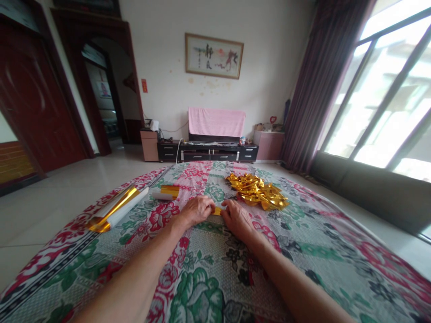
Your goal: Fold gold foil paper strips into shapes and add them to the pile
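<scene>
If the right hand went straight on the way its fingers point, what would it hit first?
The right hand would likely meet the small gold piece at its fingertips first, with the left hand just beyond; exact depth is unclear.

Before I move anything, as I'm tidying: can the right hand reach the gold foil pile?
Likely yes: the right hand is near the gold foil pile, with nothing visible between, though it is at the small gold strip.

One gold foil strip [216, 211] was held between left hand [198, 210] and right hand [237, 218]; one gold foil heap [258, 192] lay beyond, on floral cloth [198, 291].
</scene>
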`<state>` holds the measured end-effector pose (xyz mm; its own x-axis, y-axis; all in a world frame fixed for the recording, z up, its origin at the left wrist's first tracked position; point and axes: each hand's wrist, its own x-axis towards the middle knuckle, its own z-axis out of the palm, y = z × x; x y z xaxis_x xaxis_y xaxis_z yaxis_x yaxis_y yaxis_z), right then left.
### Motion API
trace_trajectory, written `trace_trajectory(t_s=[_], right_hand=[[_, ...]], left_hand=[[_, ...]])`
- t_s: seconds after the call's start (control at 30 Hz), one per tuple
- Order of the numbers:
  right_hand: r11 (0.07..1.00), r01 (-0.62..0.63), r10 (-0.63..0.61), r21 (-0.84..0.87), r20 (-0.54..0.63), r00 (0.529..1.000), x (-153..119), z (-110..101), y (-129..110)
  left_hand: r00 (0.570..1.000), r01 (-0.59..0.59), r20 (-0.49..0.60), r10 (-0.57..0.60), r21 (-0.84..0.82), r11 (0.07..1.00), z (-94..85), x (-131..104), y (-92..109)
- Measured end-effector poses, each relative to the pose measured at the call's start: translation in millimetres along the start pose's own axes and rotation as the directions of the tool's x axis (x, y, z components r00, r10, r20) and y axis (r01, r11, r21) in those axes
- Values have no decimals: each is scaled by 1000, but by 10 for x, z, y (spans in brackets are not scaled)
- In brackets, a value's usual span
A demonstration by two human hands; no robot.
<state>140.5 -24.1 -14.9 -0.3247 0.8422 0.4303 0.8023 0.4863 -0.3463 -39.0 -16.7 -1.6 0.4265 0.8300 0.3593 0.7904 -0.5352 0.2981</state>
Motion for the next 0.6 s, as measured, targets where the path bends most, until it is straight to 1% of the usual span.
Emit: trace_trajectory(t_s=[0.17,0.27,0.37,0.43,0.53,0.6], right_hand=[[998,67,-68,12,51,996,2,-41,14],[993,110,-112,32,66,991,2,-89,26],[991,128,-131,49,77,988,-8,-123,30],[990,129,-133,47,73,989,-17,-123,34],[989,137,-138,49,36,990,-28,-100,40],[987,148,-148,64,-13,989,-31,-87,39]], left_hand=[[995,-79,66,81,-39,996,-36,-13,-68],[990,-113,78,115,-29,993,-56,-18,-90],[983,-176,62,174,16,984,-46,-19,-94],[981,-193,44,191,43,980,-27,-18,-94],[984,-178,2,178,37,983,5,-12,-94],[988,-150,-38,150,-15,988,16,-4,-85]])
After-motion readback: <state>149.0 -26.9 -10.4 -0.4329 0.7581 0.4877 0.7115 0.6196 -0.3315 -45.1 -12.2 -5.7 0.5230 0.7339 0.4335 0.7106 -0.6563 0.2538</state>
